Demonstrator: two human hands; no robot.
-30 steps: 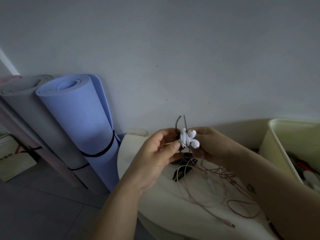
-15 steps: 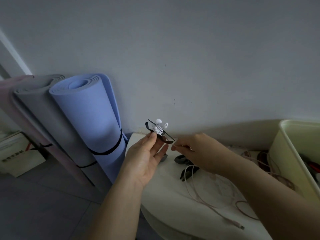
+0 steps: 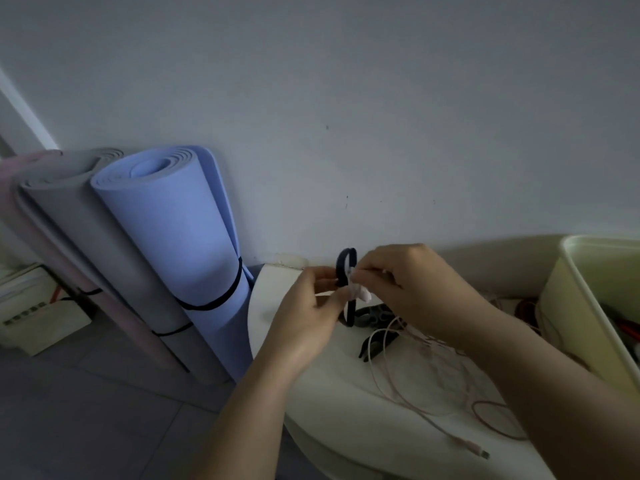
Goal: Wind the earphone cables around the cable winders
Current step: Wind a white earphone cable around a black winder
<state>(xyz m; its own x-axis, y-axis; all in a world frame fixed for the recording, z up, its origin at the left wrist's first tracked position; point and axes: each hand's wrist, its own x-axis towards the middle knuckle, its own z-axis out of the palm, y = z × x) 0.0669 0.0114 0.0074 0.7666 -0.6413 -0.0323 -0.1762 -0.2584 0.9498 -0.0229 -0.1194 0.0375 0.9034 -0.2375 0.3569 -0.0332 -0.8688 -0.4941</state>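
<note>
My left hand (image 3: pixel 308 306) pinches the black cable winder (image 3: pixel 346 263), holding it edge-up above the counter (image 3: pixel 273 294) to steady it, I judge. My right hand (image 3: pixel 412 289) grips the white earphones (image 3: pixel 363 296) against it. A pink cable (image 3: pixel 371 355) lies loose and unwound.

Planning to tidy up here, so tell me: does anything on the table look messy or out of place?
Yes. A pink cable sprawls unwound in loose loops across the white table, its plug near the front edge, and crosses a black winder lying there. Nothing looks damaged or spilled.
</note>
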